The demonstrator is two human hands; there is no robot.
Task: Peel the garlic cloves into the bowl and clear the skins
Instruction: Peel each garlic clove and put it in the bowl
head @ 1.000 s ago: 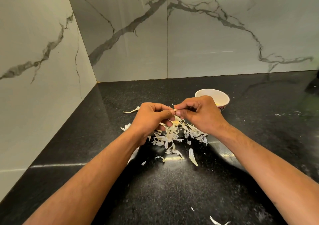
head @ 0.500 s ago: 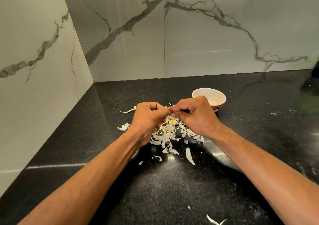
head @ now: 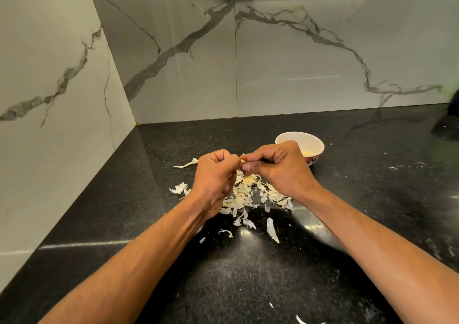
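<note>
Papery garlic skins (head: 244,195) heaped near the white bowl (head: 313,142).

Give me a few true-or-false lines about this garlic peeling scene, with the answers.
1. Both hands meet above the pile of skins. True: the left hand and right hand pinch a small clove between them.
2. The bowl sits to the left of the hands. False: it stands behind the right hand, to the right.
3. The counter is black and speckled. True.
4. All the skins are inside the bowl. False: they lie scattered on the counter.
5. The bowl is tipped on its side. False: it stands upright.
</note>
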